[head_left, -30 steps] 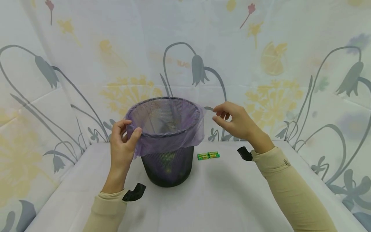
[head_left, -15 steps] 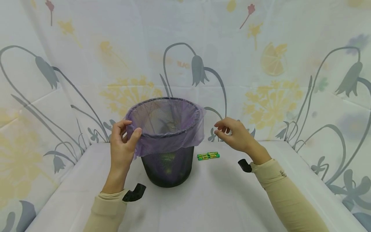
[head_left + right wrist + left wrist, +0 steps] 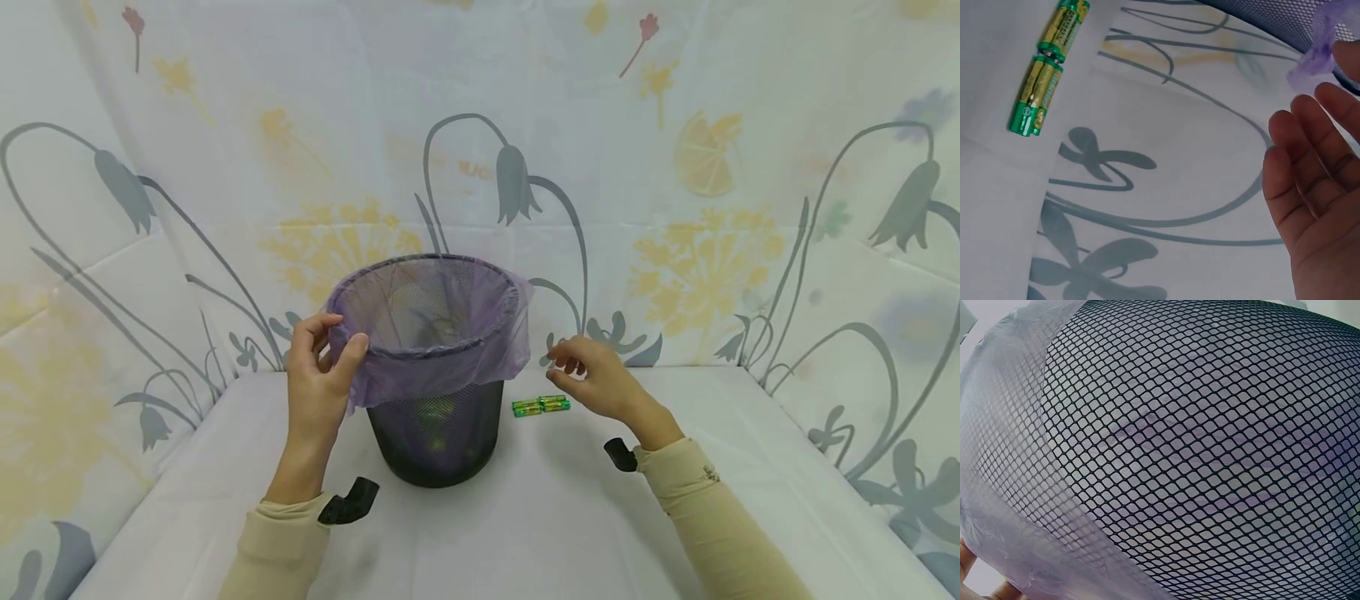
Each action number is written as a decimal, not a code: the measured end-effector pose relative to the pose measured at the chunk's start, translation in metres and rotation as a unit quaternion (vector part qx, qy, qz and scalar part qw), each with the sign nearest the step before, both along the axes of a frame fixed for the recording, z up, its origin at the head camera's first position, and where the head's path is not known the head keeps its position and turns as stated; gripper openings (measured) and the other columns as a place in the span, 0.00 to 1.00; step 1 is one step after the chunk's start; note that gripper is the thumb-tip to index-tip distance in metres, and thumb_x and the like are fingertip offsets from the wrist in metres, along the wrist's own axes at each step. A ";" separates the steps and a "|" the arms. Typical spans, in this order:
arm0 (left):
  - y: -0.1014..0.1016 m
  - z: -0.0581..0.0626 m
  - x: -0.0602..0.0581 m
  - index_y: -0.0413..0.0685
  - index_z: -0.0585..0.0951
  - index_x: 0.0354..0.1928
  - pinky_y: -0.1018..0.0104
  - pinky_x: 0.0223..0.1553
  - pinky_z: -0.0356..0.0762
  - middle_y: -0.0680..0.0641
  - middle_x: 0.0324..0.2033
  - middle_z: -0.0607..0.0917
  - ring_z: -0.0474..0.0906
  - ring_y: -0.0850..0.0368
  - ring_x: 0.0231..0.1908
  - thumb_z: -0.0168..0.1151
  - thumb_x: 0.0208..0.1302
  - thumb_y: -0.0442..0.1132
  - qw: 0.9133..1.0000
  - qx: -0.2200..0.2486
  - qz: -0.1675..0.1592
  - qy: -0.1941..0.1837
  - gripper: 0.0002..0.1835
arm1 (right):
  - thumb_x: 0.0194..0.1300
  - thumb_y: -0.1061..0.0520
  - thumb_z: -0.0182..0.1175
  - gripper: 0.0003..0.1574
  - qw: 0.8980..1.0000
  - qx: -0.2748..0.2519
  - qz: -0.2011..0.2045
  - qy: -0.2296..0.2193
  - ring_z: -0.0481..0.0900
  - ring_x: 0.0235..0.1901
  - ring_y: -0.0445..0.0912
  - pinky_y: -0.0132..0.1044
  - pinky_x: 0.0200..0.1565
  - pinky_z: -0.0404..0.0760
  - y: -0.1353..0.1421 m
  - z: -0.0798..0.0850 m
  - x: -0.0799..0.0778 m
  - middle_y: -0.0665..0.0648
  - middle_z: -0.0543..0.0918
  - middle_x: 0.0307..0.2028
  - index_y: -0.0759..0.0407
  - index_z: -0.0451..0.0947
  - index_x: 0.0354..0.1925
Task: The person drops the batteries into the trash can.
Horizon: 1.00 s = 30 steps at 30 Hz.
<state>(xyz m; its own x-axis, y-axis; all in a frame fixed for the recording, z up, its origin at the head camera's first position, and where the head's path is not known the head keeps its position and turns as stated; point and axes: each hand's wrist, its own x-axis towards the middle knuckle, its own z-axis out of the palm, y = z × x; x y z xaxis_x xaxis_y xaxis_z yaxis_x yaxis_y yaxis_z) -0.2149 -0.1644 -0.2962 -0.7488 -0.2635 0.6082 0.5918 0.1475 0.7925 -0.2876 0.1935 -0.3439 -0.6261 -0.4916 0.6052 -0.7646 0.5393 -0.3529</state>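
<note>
A black mesh wastebasket point(image 3: 438, 454) stands upright on the white tabletop, lined with a thin purple bin liner point(image 3: 423, 379) folded out over its rim. At the rim's near left side my left hand point(image 3: 315, 387) grips the liner between thumb and fingers; in the left wrist view only its fingertips point(image 3: 1002, 591) show at the lower left corner. My right hand point(image 3: 603, 383) hangs in the air right of the basket, fingers loosely bent and holding nothing. Several green and gold batteries point(image 3: 529, 409) lie close together below it; the right wrist view shows these batteries point(image 3: 1063, 31) at upper left.
A white cloth covers the table point(image 3: 540, 533). Behind and at the sides rises a pale backdrop point(image 3: 360, 142) printed with grey and yellow flowers. Black wrist mounts point(image 3: 349, 501) stick out from both sleeves.
My right hand has come down from beside the basket's rim toward the batteries and shifted slightly left in the last half second. The left hand keeps its grip; basket and batteries stay put.
</note>
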 end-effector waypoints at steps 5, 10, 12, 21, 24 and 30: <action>0.000 0.001 0.000 0.34 0.69 0.54 0.65 0.54 0.65 0.54 0.47 0.72 0.70 0.58 0.51 0.63 0.61 0.34 1.000 -0.002 -0.002 0.000 0.22 | 0.59 0.59 0.66 0.14 1.000 0.004 -0.011 -0.028 0.77 0.34 0.46 0.41 0.36 0.77 0.001 -0.010 -0.001 0.53 0.81 0.38 0.59 0.79 0.45; -0.001 0.001 0.001 0.34 0.69 0.54 0.65 0.54 0.65 0.54 0.46 0.72 0.71 0.56 0.51 0.63 0.61 0.34 1.000 0.000 -0.002 -0.003 0.22 | 0.57 0.59 0.68 0.20 0.997 0.020 -0.030 -0.064 0.77 0.36 0.47 0.41 0.38 0.76 0.001 -0.020 -0.004 0.52 0.80 0.38 0.59 0.78 0.49; -0.001 0.001 0.001 0.34 0.69 0.54 0.65 0.55 0.65 0.54 0.46 0.72 0.71 0.55 0.51 0.63 0.61 0.34 1.000 0.000 -0.002 -0.004 0.22 | 0.56 0.58 0.68 0.22 0.996 0.030 -0.036 -0.076 0.77 0.37 0.47 0.41 0.39 0.76 0.002 -0.023 -0.005 0.52 0.79 0.39 0.59 0.77 0.49; 0.000 0.001 0.001 0.34 0.69 0.54 0.64 0.55 0.65 0.53 0.46 0.72 0.71 0.55 0.51 0.63 0.60 0.34 1.000 0.001 -0.002 -0.003 0.22 | 0.54 0.56 0.70 0.24 0.989 0.062 -0.052 -0.126 0.76 0.41 0.49 0.45 0.45 0.75 0.008 -0.035 -0.009 0.54 0.80 0.43 0.60 0.77 0.49; 0.000 0.001 0.001 0.34 0.69 0.54 0.65 0.55 0.65 0.54 0.46 0.72 0.71 0.56 0.50 0.63 0.60 0.33 1.000 0.001 -0.002 -0.004 0.21 | 0.54 0.56 0.70 0.24 0.987 0.070 -0.052 -0.136 0.76 0.42 0.49 0.45 0.46 0.74 0.009 -0.040 -0.012 0.55 0.80 0.44 0.59 0.78 0.48; -0.001 0.000 0.001 0.34 0.69 0.54 0.63 0.57 0.64 0.55 0.47 0.71 0.70 0.55 0.52 0.63 0.61 0.34 1.000 -0.004 0.000 -0.005 0.22 | 0.54 0.54 0.71 0.25 0.983 0.083 -0.043 -0.156 0.76 0.43 0.52 0.47 0.47 0.74 0.010 -0.050 -0.020 0.59 0.81 0.44 0.62 0.78 0.48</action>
<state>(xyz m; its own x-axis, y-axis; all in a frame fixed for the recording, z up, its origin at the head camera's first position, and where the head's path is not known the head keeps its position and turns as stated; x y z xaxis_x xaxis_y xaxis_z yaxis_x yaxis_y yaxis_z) -0.2137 -0.1651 -0.2962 -0.7551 -0.2586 0.6025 0.5836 0.1538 0.7974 -0.3074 0.2037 -0.3940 -0.8119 -0.5047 0.2934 -0.5825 0.6675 -0.4639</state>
